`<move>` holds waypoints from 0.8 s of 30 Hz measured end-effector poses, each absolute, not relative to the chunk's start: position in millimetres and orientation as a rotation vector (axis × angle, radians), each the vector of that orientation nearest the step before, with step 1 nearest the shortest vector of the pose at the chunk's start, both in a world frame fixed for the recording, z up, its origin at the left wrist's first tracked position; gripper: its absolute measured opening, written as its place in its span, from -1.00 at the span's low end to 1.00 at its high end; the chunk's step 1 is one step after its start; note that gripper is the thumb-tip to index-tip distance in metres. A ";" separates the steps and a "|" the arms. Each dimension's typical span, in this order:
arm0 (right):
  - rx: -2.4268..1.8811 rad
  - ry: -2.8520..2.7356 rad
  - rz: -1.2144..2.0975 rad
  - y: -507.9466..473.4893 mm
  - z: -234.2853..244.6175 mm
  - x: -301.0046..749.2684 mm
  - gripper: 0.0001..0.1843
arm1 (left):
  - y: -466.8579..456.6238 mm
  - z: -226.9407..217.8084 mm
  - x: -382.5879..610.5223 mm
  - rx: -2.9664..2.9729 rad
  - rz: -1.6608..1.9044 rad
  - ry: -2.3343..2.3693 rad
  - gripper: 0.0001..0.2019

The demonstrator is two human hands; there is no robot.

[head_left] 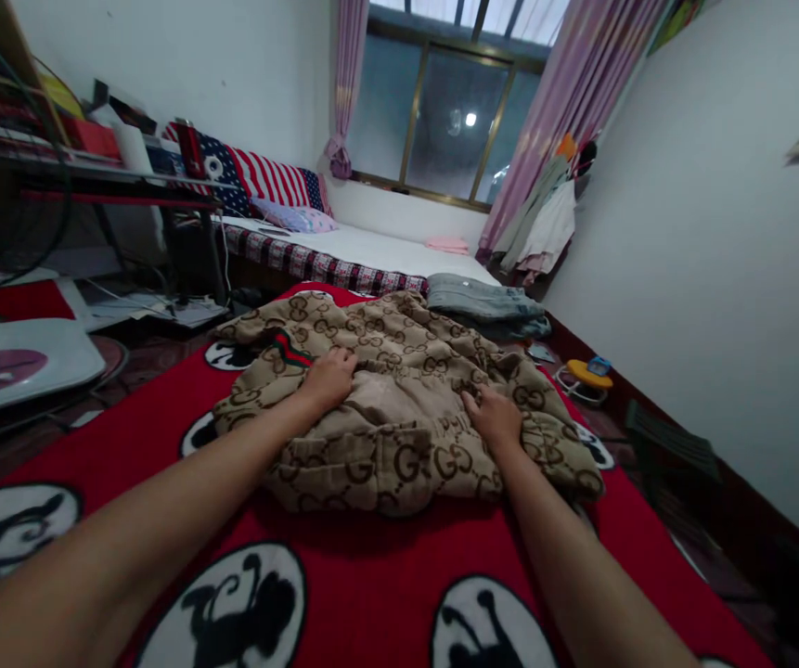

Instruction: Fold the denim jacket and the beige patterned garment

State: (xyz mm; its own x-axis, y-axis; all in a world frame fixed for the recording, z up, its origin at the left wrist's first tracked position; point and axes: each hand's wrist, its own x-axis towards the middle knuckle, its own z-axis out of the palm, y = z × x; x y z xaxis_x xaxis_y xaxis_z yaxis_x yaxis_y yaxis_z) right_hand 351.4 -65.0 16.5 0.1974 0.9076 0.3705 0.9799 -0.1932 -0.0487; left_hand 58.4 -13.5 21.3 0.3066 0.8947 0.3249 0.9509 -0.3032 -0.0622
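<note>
While the Left Hand (331, 378) and Right Hand (496, 417) Touch It, the Garment (399, 339) Lies on the Blanket (371, 594)

Although creased, the garment is spread broadly across the middle of the red blanket. Its cloth is tan with a brown letter pattern. A green-and-red stripe (293, 351) runs just beside the left hand. A plain, paler panel (399, 394) lies between the two hands.

Left hand: set palm down on the cloth, fingers close together. Whether it grips a fold cannot be told.

Right hand: set on the cloth beside a gathered band (451, 423), thumb apart from the bent fingers. Whether cloth is pinched there cannot be told.

Surroundings: folded jeans (486, 301) lie just beyond the garment, at the far right. Past the blanket stands a bed (399, 243) with a white top, below a window (455, 121). On the left, a red flask (188, 148) stands on a desk (162, 199). On the right, a yellow stool (586, 374) stands near the wall (705, 232), bearing a small blue object (599, 366).
</note>
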 end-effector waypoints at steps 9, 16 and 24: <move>-2.202 -1.698 -0.366 -60.7 7.6 354.6 -0.55 | -2.8 0.6 50.0 -2.338 -0.592 -1.704 -0.74; -2.173 -1.681 -0.338 -61.7 4.9 356.0 -0.56 | -3.7 -1.9 50.1 -2.347 -0.677 -1.726 -0.72; -2.159 -1.672 -0.317 -57.2 0.6 360.6 -0.55 | -1.6 -2.5 50.4 -2.348 -0.709 -1.764 -0.73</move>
State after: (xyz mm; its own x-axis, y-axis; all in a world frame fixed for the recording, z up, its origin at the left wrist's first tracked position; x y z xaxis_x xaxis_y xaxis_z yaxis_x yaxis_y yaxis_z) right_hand 360.6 -57.2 0.6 0.2625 0.8750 0.4067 0.9632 -0.2121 -0.1654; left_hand 50.4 -1.6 -2.5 0.2110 0.8760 0.4337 0.9324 -0.3136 0.1798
